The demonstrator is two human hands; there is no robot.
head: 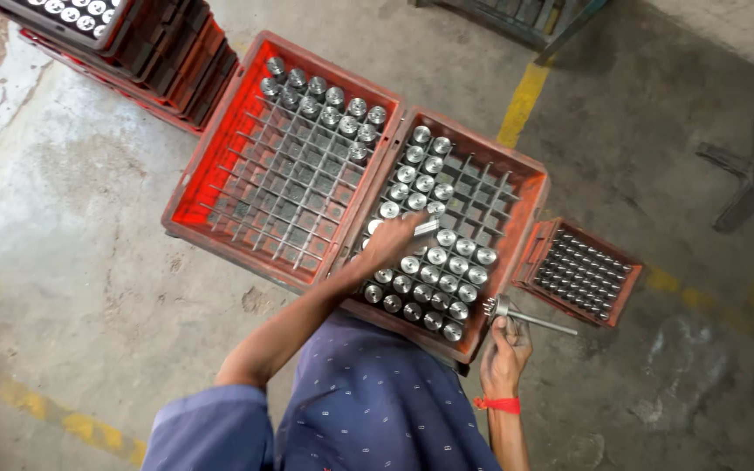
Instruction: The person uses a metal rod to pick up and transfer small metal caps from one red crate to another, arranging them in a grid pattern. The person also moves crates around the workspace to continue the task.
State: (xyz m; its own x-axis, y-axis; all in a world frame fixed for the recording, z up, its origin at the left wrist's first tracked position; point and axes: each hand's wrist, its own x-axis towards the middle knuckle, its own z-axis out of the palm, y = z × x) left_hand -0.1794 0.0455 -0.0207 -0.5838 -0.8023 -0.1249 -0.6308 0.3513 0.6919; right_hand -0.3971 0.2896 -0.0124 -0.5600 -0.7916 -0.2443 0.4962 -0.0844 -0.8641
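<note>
Your left hand is closed around a metal cylinder over the middle crate, which is partly filled with the same cylinders standing in a grid. Your right hand grips a metal rod tool just beside this crate's near corner. A small crate of pins lies to the right, and a mostly empty crate touches the middle one on the left.

My left fingers cover part of the metal cylinder I grip, so its full shape is unclear. The stacked crates run off the top edge. The small crate's contents are too tiny to identify.
</note>
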